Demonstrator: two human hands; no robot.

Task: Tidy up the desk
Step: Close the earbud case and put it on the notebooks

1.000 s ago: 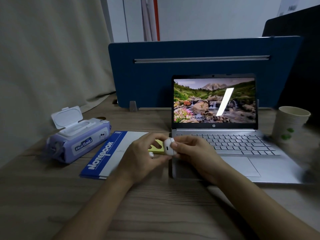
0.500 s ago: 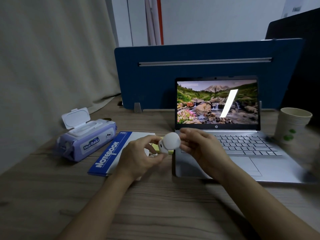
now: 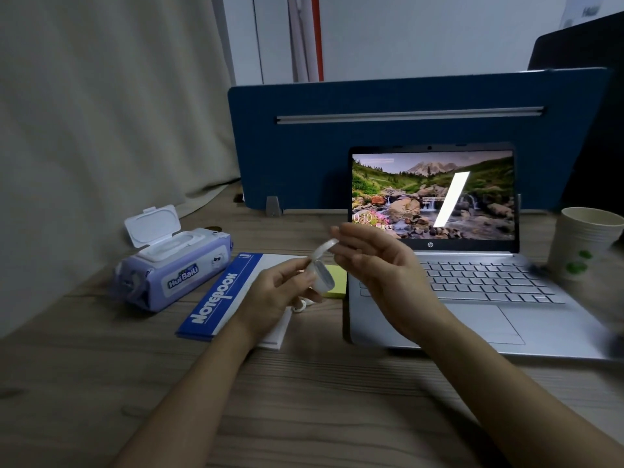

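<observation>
Left of laptop (image 3: pixel 439 265), above notebook (image 3: pixel 233 292): earbud case (image 3: pixel 322 276) gripped in left hand (image 3: pixel 280 292), lid flipped open by right hand (image 3: pixel 378 265), fingers relaxed. Keep case level; seat earbud (image 3: pixel 299 307) stem-first.

blue notebook (image 3: pixel 221 297), yellow sticky pad (image 3: pixel 336 280), lilac wipes pack (image 3: pixel 175 268).

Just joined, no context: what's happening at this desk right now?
A person is tidying a wooden desk. The left hand holds a small white earbud case with its lid flipped open; the right hand touches the lid with fairly straight fingers. One loose earbud lies below the case, near a notebook and yellow sticky notes. An open wipes pack, a lit laptop and a paper cup sit untouched.
</observation>
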